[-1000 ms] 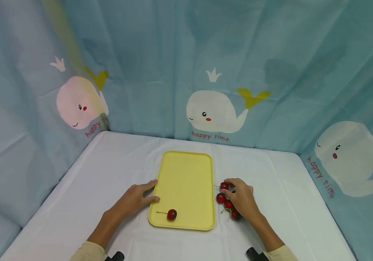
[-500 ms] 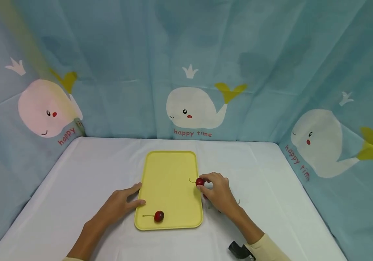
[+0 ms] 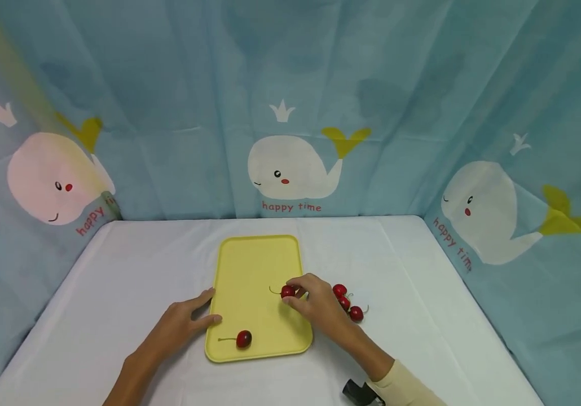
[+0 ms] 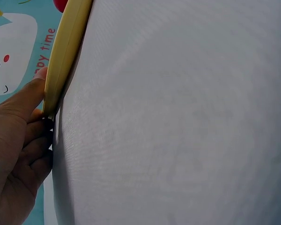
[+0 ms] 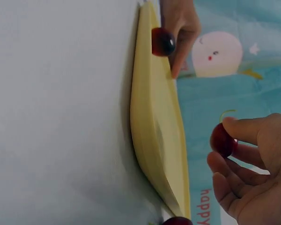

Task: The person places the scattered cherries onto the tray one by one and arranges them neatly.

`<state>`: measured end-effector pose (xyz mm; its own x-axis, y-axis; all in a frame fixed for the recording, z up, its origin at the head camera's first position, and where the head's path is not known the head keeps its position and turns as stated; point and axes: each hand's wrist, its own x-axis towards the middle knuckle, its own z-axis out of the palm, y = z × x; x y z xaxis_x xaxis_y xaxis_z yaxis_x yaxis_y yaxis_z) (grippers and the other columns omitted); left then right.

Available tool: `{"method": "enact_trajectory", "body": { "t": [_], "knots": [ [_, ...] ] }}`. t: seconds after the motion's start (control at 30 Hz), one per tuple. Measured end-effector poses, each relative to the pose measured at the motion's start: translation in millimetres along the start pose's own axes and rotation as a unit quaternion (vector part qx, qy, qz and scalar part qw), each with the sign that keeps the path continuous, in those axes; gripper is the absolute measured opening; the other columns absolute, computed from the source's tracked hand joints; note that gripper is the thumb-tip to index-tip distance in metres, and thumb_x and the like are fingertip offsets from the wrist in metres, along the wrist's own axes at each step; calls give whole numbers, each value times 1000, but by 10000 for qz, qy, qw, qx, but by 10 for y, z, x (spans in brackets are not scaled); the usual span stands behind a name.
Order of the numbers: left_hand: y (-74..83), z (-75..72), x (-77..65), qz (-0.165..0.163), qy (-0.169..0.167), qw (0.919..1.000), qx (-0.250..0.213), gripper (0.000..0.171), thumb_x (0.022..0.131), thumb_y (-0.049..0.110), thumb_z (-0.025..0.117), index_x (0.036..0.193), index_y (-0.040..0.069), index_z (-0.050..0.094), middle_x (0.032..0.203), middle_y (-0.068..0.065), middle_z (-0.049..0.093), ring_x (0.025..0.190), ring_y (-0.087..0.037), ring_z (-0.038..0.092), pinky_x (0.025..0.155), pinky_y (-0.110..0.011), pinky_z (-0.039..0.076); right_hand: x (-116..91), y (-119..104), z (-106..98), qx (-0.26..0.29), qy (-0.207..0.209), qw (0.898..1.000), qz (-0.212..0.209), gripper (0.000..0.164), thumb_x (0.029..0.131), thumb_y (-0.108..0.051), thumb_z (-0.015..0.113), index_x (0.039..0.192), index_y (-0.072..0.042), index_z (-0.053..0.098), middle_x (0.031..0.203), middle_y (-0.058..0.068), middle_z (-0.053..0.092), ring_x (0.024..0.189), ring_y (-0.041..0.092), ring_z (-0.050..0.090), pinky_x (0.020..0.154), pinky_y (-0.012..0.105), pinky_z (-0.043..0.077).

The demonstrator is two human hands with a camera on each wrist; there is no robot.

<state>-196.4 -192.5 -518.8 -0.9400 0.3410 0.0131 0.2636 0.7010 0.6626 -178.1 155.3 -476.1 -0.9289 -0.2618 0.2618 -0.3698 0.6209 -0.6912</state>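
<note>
My right hand (image 3: 318, 304) pinches a dark red cherry (image 3: 287, 291) between thumb and fingers, its thin stem pointing left. The right wrist view shows this cherry (image 5: 222, 139) held up clear of the tray surface. Below it lies the yellow rectangular tray (image 3: 255, 265). Another cherry (image 3: 243, 339) rests near the tray's front left corner, stem to the left. At the tray's left edge my left hand (image 3: 176, 327) grips the rim, thumb over the top; in the left wrist view the other fingers (image 4: 35, 140) curl at its outer side.
Just right of the tray, partly behind my right hand, a small group of cherries (image 3: 343, 303) lies on the white cloth (image 3: 402, 349). A blue curtain (image 3: 179, 113) with whale prints stands along the table's back and sides.
My right hand has picked a cherry from the group and carried it left over the tray. My left hand stays at the tray's edge. The head view has shifted.
</note>
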Motion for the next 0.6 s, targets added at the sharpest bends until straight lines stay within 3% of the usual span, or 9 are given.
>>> {"method": "enact_trajectory", "body": {
  "t": [0.13,0.4,0.6],
  "knots": [
    [8,37,4,-14,-23,10000,-16,86,93,56,76,157,4,51,157,-14,53,147,-40,48,117,-60,44,-11,-34,69,136,-97,9998,-63,28,93,-19,85,117,-9,78,104,-2,72,90,12,69,75,23,60],
    [104,258,16,-210,-21,9994,-269,83,92,52,80,157,9,52,159,-8,52,149,-33,47,120,-56,42,-80,-48,101,104,-500,9987,0,28,94,-21,84,118,-7,77,103,-2,72,87,6,66,71,20,58],
    [78,54,-4,-306,27,9995,74,81,91,49,81,157,10,53,158,-8,54,149,-34,48,119,-56,43,10,-128,349,335,-552,9977,-194,26,94,-23,83,116,-9,78,102,-3,73,86,3,65,74,20,57]
  ]
}}
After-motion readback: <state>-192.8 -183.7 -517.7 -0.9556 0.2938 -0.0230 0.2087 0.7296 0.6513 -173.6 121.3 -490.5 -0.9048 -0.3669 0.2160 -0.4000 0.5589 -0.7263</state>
